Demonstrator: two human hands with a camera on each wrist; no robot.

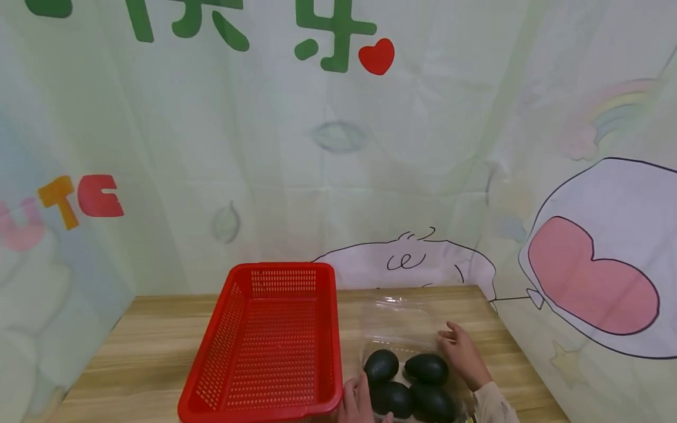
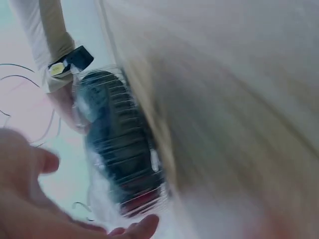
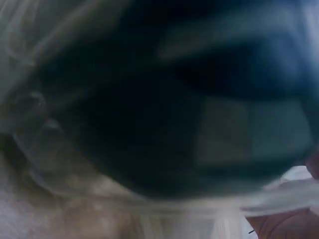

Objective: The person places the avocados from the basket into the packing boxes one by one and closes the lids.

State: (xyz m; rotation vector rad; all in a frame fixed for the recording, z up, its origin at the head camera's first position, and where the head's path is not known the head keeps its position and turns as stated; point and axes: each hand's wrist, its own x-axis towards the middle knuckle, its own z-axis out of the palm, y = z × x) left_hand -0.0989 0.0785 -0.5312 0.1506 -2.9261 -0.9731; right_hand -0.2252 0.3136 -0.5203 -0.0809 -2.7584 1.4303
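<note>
Several dark, oval avocados (image 1: 425, 369) lie in a clear plastic clamshell box (image 1: 404, 346) at the front of the table, its see-through lid (image 1: 399, 317) folded back towards the wall. Along the box's left side is my left hand (image 1: 357, 402), fingers extended against the near left avocado's edge. My right hand (image 1: 464, 352) is at the right side, fingertips by the hinge between box and lid. In the left wrist view the ribbed box wall (image 2: 119, 134) shows beside my fingers. Dark avocados (image 3: 149, 129) behind clear plastic fill the blurred right wrist view.
A red perforated plastic basket (image 1: 285, 346) stands just left of the box, its rim close to my left hand. Wood-grain table (image 1: 132, 352) extends to the left. A printed cloth backdrop (image 1: 264, 147) hangs behind and at both sides.
</note>
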